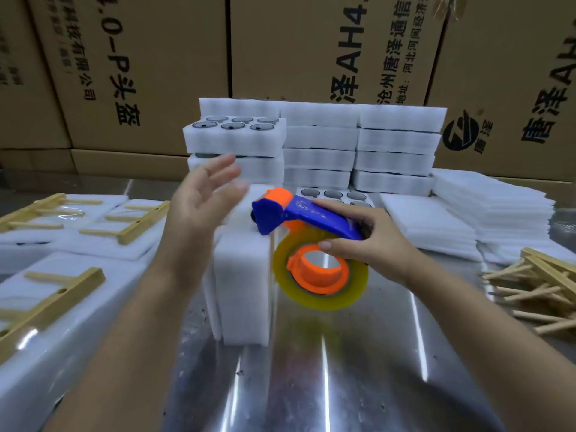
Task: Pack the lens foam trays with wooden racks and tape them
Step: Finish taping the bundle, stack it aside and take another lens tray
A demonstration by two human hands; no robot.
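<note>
Right hand (371, 241) gripped the blue handle of the tape dispenser (299, 213), fingers (330, 204) curled over the top and thumb pressing the side, just above the yellowish tape roll (321, 272) on its orange hub. Dispenser nose touched the top right edge of a foam tray bundle (243, 285) standing on edge at the centre of the shiny metal desk (327, 369). Whether tape was stuck to the foam at that point could not be told.

Left hand (199, 207) was raised just left of and above the bundle, fingers spread wide and holding nothing; slightly motion-blurred, not touching the foam.

Far side of desk: stacked foam trays (358, 145) in several columns, the left column's top tray showing dark round lenses (233, 125) in its pockets. One more lens-filled tray (336, 194) lay flat behind the dispenser. Right of it: a pile of flat foam sheets (467, 210).

Left side: finished white packs (78, 241) each with a wooden rack (59, 294) on top, the nearest showing glossy tape over it. Far right, near edge: a loose heap of wooden racks (536, 285).

Background: wall of printed cardboard cartons (280, 48).
</note>
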